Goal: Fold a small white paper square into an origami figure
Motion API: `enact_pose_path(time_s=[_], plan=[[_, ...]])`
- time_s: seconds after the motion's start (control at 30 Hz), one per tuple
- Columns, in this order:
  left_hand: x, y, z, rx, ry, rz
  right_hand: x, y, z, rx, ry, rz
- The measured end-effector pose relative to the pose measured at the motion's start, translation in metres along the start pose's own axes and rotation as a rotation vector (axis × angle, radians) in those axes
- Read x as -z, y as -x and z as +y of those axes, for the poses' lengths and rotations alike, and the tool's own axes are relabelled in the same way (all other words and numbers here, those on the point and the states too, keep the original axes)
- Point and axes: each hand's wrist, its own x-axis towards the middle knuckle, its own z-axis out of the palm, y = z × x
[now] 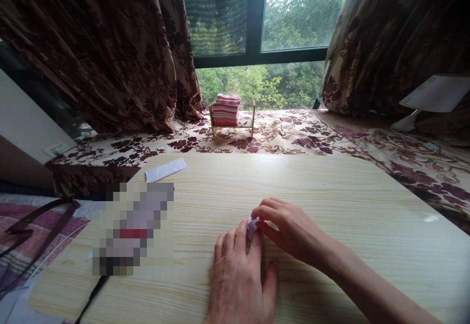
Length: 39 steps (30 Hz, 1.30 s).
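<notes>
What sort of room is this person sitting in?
Probably a bedroom at home: there's what looks like colourful bedding at the left, heavy floral curtains, and a small lamp near the window.

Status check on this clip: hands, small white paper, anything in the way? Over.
Left hand palm down, touching small white paper. Right hand pinching it. Fingers partly cover it. White strip lies apart, off left.

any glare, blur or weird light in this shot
Head view: the window washes out near its top; the right curtain sinks near black; a pale patch, maybe glare, marks the table; blocky pixelation covers part of its left; the paper looks soft.
</notes>
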Motion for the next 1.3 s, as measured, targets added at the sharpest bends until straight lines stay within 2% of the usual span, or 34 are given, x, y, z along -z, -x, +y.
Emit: enact_pose_path(time_s=[0.2, 0.37, 0.5, 0.63, 0.83, 1.3], plan=[[-0.0012, 0.0013, 0.0008, 0.006, 0.010, 0.013, -0.0005, 0.0008, 0.0001, 0.040, 0.013, -0.011], [-0.0045, 0.0035, 0.0045, 0.057, 0.019, 0.109, 0.0005, -0.0005, -0.0009, 0.036, 0.024, -0.022], [-0.0056, 0.0044, 0.0050, 0.004, 0.011, 0.122, 0.0011, 0.0004, -0.0014, 0.041, 0.028, -0.015], [-0.0053, 0.0043, 0.0041, 0.015, 0.019, 0.147, 0.0017, 0.0009, -0.0019, 0.035, 0.024, -0.016], [-0.0023, 0.0046, -0.0009, -0.069, -0.044, 0.105, -0.0019, 0.0005, 0.0005, 0.030, 0.044, -0.006], [-0.0027, 0.0045, 0.0006, -0.047, -0.011, 0.129, -0.0014, 0.0002, -0.0014, 0.018, 0.058, -0.021]])
